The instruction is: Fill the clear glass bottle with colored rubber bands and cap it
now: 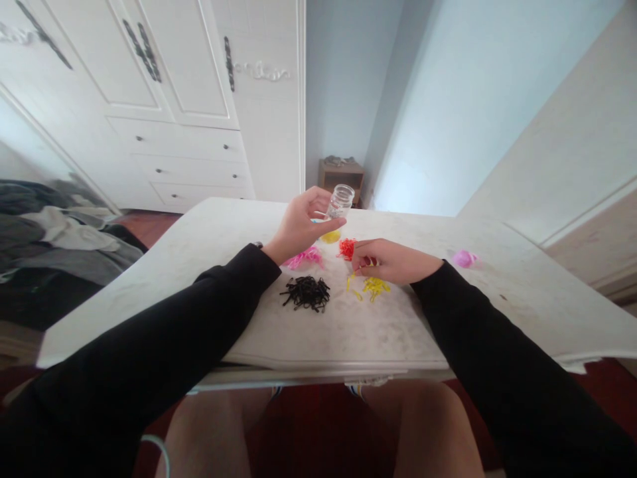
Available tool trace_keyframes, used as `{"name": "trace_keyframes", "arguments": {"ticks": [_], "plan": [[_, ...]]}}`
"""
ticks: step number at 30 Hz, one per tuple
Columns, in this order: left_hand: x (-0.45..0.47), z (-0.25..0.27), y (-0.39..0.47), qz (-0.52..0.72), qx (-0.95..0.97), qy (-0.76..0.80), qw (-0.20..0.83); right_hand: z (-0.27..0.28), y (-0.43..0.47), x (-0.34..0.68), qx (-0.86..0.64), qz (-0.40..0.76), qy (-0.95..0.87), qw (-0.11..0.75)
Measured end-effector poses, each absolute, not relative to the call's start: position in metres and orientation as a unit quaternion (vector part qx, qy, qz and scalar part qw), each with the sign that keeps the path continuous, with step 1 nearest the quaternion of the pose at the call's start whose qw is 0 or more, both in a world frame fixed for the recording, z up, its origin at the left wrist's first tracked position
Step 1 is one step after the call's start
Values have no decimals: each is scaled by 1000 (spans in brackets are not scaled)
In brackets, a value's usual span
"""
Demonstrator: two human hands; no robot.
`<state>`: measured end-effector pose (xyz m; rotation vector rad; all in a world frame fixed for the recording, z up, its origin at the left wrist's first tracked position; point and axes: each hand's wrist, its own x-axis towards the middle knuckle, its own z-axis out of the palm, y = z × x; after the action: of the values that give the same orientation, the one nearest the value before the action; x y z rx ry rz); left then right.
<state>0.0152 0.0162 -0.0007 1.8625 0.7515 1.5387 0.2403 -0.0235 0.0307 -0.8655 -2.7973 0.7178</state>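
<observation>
My left hand point(298, 222) is raised above the white table point(438, 325) and grips a small clear glass jar point(340, 201), tilted a little. My right hand point(385, 261) rests on the table with its fingers curled by a red pile of small bands point(346, 247), touching or pinching some; I cannot tell which. Just below that hand lies a yellow pile of bands point(374, 287). A pink pile point(304, 257) sits under my left wrist. A black pile point(306, 293) lies nearer to me. A yellow round piece point(330, 236) lies under the jar.
A pink object point(464, 258) lies on the table at the right. A white wardrobe with drawers point(189, 153) stands behind, with a small wooden stand point(342, 174) in the corner. Heaped clothes point(54, 239) lie at the left. My bare knees are under the table's front edge.
</observation>
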Motion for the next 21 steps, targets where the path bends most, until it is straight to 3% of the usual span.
{"name": "trace_keyframes", "arguments": {"ticks": [4, 21], "plan": [[16, -1, 16, 580, 705, 284, 292, 31, -26, 236, -261, 245, -929, 95], [15, -2, 17, 572, 716, 288, 276, 21, -24, 233, -237, 238, -938, 80]]}}
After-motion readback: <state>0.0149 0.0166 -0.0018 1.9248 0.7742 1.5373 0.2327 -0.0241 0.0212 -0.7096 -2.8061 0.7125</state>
